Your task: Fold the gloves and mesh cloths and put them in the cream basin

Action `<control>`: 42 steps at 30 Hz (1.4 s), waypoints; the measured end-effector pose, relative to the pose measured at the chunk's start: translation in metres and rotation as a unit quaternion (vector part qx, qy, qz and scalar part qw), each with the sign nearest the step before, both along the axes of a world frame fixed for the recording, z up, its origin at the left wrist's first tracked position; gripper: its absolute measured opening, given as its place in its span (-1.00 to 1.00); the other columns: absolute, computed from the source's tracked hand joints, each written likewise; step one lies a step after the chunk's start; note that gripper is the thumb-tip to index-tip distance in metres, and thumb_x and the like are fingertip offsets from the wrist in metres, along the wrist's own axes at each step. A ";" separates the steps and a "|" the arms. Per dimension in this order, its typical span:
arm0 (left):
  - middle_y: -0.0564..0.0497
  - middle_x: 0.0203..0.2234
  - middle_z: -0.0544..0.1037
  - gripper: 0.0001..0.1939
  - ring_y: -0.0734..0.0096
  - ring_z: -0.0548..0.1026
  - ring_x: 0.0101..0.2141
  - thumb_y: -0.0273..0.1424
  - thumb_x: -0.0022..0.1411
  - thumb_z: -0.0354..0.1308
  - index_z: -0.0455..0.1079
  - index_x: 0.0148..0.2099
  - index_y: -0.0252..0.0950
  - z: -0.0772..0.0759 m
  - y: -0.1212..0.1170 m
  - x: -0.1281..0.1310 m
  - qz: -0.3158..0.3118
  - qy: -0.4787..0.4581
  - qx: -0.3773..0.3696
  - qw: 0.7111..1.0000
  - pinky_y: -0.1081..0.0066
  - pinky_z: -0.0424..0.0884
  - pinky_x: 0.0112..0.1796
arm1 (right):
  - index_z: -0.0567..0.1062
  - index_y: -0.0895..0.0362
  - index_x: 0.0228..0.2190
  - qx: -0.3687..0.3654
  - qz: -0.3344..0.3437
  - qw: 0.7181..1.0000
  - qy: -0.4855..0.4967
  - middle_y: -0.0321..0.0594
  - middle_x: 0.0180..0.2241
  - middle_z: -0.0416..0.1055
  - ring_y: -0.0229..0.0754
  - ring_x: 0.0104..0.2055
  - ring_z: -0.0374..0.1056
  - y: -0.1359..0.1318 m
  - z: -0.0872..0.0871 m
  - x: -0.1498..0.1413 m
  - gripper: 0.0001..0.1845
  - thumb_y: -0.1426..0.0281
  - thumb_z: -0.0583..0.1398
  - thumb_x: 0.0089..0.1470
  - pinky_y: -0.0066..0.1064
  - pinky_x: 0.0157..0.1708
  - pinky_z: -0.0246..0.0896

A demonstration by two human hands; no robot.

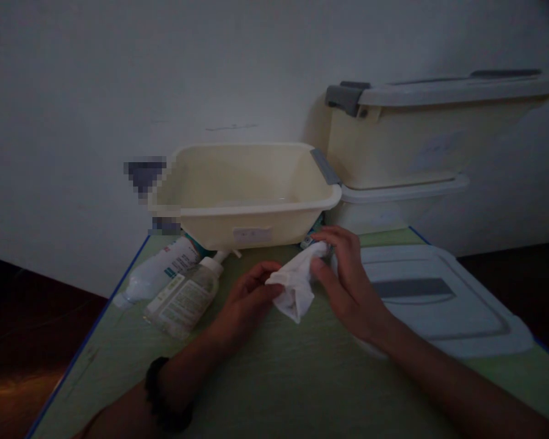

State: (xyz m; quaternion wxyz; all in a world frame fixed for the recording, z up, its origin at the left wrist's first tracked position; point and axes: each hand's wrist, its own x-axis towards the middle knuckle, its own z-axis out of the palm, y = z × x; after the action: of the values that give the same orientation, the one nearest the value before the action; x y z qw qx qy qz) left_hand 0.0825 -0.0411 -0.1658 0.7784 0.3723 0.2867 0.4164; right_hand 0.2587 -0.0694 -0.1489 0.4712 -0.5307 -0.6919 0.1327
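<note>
A crumpled white cloth (pixel 295 283) is stretched slightly between my two hands, above the green table. My left hand (pixel 252 297) pinches its left edge between thumb and fingers. At the upper right end, my right hand (pixel 345 274) has its thumb and fingers closed around the cloth. Something shiny shows by the right fingers, too dim to make out. Just beyond stands an open cream storage bin (pixel 256 228) with a small label on its front. Its inner floor is mostly hidden by the front wall.
Left of the bin lie a clear pump bottle (pixel 183 302) and a white bottle (pixel 162 268). A colourful packet (pixel 307 239) is partly hidden behind my right hand. On the right lies a pale lid (pixel 412 320); stacked bins (pixel 393 149) stand behind it, against the wall.
</note>
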 end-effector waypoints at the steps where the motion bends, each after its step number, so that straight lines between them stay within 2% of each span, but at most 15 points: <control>1: 0.10 -0.49 0.50 -0.73 0.51 0.42 -0.47 -0.40 -0.10 0.36 0.41 -0.30 -0.29 0.000 0.000 0.000 0.006 0.006 0.000 1.000 0.50 0.28 -0.41 | 0.26 0.13 -0.10 0.013 0.009 1.000 -0.026 -0.03 0.02 0.07 -0.04 0.16 -0.02 -0.002 0.001 -0.001 -0.73 0.30 0.03 0.17 -0.12 0.12 -0.08; 3: 0.12 -0.54 0.47 -0.76 0.54 0.38 -0.52 -0.38 -0.07 0.35 0.39 -0.34 -0.29 -0.001 0.001 0.000 0.009 0.031 0.015 0.999 0.51 0.24 -0.45 | 0.27 0.14 -0.17 0.041 0.013 0.997 -0.062 0.00 0.02 0.03 0.03 0.19 -0.08 -0.007 0.003 -0.004 -0.68 0.21 0.10 0.10 -0.07 0.12 -0.10; 6: 0.11 -0.52 0.47 -0.78 0.54 0.37 -0.50 -0.38 -0.05 0.34 0.39 -0.34 -0.30 -0.003 0.002 0.001 0.007 0.053 0.036 0.998 0.51 0.22 -0.45 | 0.29 0.16 -0.19 0.081 -0.011 0.992 -0.099 0.00 -0.04 0.08 0.08 0.11 0.01 -0.010 0.004 -0.008 -0.53 0.16 0.25 -0.09 -0.06 0.06 -0.03; 7: 0.10 -0.52 0.47 -0.80 0.53 0.37 -0.49 -0.38 -0.04 0.33 0.39 -0.35 -0.30 -0.003 0.002 0.001 0.008 0.050 0.035 0.998 0.50 0.23 -0.43 | 0.31 0.16 -0.21 0.082 -0.016 0.990 -0.110 -0.03 -0.08 0.13 0.06 0.06 0.07 -0.010 0.004 -0.009 -0.55 0.20 0.27 -0.11 -0.07 0.02 0.00; 11: 0.05 -0.50 0.48 -0.84 0.49 0.39 -0.44 -0.38 -0.01 0.30 0.42 -0.39 -0.35 -0.002 0.003 0.003 0.009 0.014 0.011 1.000 0.47 0.28 -0.35 | 0.40 0.10 -0.32 0.037 -0.010 0.989 -0.146 -0.21 -0.30 0.36 -0.08 -0.16 0.23 -0.004 0.002 -0.006 -0.84 0.44 0.22 -0.04 -0.16 -0.13 0.02; 14: 0.00 -0.46 0.50 -0.85 0.42 0.42 -0.37 -0.38 0.02 0.26 0.44 -0.36 -0.37 0.003 0.003 0.001 -0.010 -0.032 -0.018 0.999 0.43 0.30 -0.27 | 0.42 0.08 -0.35 0.008 0.012 0.988 -0.153 -0.29 -0.37 0.45 -0.10 -0.24 0.27 0.000 0.002 -0.002 -0.88 0.51 0.17 0.01 -0.19 -0.21 0.00; 17: 0.02 -0.51 0.47 -0.87 0.43 0.41 -0.41 -0.41 0.02 0.22 0.45 -0.36 -0.37 0.010 0.003 -0.002 -0.061 -0.066 -0.063 0.994 0.44 0.30 -0.29 | 0.38 0.12 -0.36 -0.037 0.042 0.995 -0.084 -0.27 -0.41 0.43 -0.16 -0.32 0.30 0.000 0.004 -0.001 -0.89 0.53 0.11 0.02 -0.26 -0.28 0.05; 19: 0.03 -0.52 0.46 -0.86 0.45 0.39 -0.45 -0.42 -0.05 0.24 0.43 -0.37 -0.37 0.013 0.002 -0.004 -0.082 -0.066 -0.079 0.991 0.45 0.28 -0.34 | 0.35 0.12 -0.38 -0.110 0.080 0.990 0.037 -0.31 -0.48 0.39 -0.24 -0.42 0.28 0.000 0.005 -0.003 -0.93 0.50 0.09 0.04 -0.36 -0.40 0.07; 21: 0.04 -0.50 0.45 -0.80 0.46 0.37 -0.45 -0.49 -0.16 0.27 0.39 -0.38 -0.36 0.013 0.001 -0.003 -0.071 -0.042 -0.071 0.994 0.45 0.25 -0.36 | 0.34 0.10 -0.39 -0.194 0.115 0.953 0.201 -0.37 -0.54 0.34 -0.29 -0.51 0.23 0.000 0.006 -0.006 -0.97 0.44 0.11 0.02 -0.43 -0.48 0.05; 24: 0.10 -0.55 0.39 -0.78 0.49 0.33 -0.47 -0.59 -0.22 0.23 0.30 -0.45 -0.32 0.009 -0.002 0.003 -0.020 0.030 -0.044 0.998 0.46 0.20 -0.39 | 0.38 0.09 -0.43 -0.271 0.140 0.867 0.394 -0.39 -0.55 0.33 -0.31 -0.50 0.23 0.000 0.007 -0.010 -0.91 0.41 0.18 -0.09 -0.44 -0.45 0.10; 26: 0.14 -0.62 0.32 -0.81 0.53 0.27 -0.53 -0.60 -0.20 0.17 0.21 -0.53 -0.31 0.007 -0.004 0.007 0.006 0.058 -0.032 0.998 0.48 0.15 -0.45 | 0.41 0.10 -0.45 -0.306 0.171 0.826 0.440 -0.36 -0.52 0.36 -0.30 -0.46 0.25 0.000 0.007 -0.011 -0.88 0.42 0.22 -0.17 -0.43 -0.41 0.12; 29: 0.15 -0.64 0.31 -0.83 0.55 0.23 -0.56 -0.60 -0.20 0.12 0.18 -0.56 -0.30 0.006 -0.006 0.011 0.017 0.057 -0.026 0.998 0.49 0.11 -0.49 | 0.43 0.12 -0.45 -0.335 0.222 0.800 0.446 -0.32 -0.46 0.36 -0.28 -0.43 0.24 -0.002 0.005 -0.010 -0.84 0.37 0.25 -0.20 -0.43 -0.42 0.09; 34: 0.12 -0.61 0.36 -0.85 0.53 0.27 -0.52 -0.59 -0.18 0.12 0.20 -0.56 -0.31 0.006 -0.004 0.010 0.005 0.034 -0.026 0.999 0.48 0.14 -0.46 | 0.39 0.11 -0.39 -0.315 0.251 0.816 0.414 -0.37 -0.47 0.31 -0.33 -0.46 0.17 -0.002 0.000 -0.005 -0.83 0.38 0.24 -0.11 -0.47 -0.46 0.01; 38: 0.11 -0.61 0.36 -0.82 0.52 0.29 -0.51 -0.57 -0.18 0.18 0.19 -0.57 -0.31 0.005 -0.002 0.007 0.006 0.023 -0.029 0.999 0.48 0.18 -0.44 | 0.34 0.11 -0.43 -0.314 0.238 0.842 0.369 -0.42 -0.53 0.25 -0.35 -0.51 0.10 0.000 0.000 -0.004 -0.86 0.41 0.22 -0.10 -0.48 -0.50 -0.05; 42: 0.13 -0.66 0.32 -0.77 0.55 0.28 -0.56 -0.64 -0.27 0.16 0.17 -0.58 -0.31 0.007 -0.003 0.006 -0.007 0.028 -0.050 0.998 0.50 0.17 -0.49 | 0.32 0.11 -0.46 -0.318 0.230 0.845 0.363 -0.44 -0.57 0.18 -0.36 -0.56 0.05 0.000 0.000 -0.005 -0.86 0.34 0.20 -0.05 -0.49 -0.56 -0.11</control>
State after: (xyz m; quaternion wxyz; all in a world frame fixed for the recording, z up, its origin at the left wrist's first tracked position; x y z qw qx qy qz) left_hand 0.0880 -0.0444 -0.1591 0.7906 0.3467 0.3258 0.3855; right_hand 0.2536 -0.0691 -0.1490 0.4503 -0.3905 -0.4939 0.6331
